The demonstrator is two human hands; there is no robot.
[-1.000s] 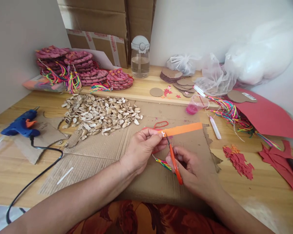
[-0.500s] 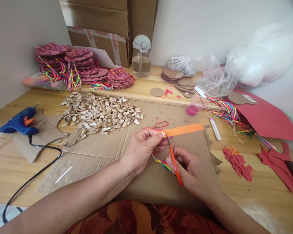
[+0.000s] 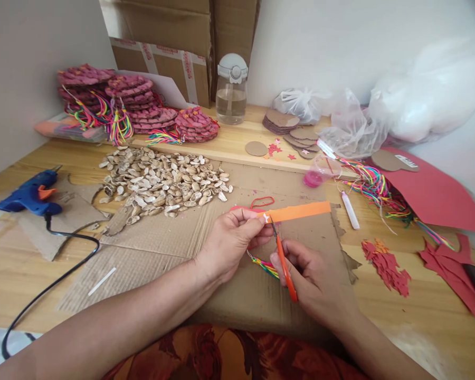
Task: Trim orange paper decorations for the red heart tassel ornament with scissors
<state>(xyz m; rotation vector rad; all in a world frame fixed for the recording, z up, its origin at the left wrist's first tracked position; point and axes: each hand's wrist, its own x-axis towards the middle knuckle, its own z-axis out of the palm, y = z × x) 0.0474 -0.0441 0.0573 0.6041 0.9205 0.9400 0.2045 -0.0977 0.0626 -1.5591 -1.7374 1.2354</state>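
My left hand (image 3: 235, 240) pinches the left end of an orange paper strip (image 3: 301, 211), with a small pale star (image 3: 266, 217) held against it near the thumb. In my right hand (image 3: 304, 269) are red-handled scissors (image 3: 285, 269); their blades meet the strip just right of the star. Behind the fingers, partly hidden, lie a loop of red cord (image 3: 262, 201) and a pinkish-red piece. A multicoloured tassel (image 3: 266, 266) shows below my left hand, on the cardboard sheet (image 3: 158, 274).
Peanut shells (image 3: 170, 182) are heaped left of centre. A blue glue gun (image 3: 29, 192) with its cable lies far left. Red paper scraps (image 3: 388, 269), a glue tube (image 3: 349, 210) and a cup of pink paint (image 3: 316, 174) are on the right. A water bottle (image 3: 231, 95) stands behind.
The view has shifted very slightly. Both hands, the strip and the scissors hold nearly the same position as before.
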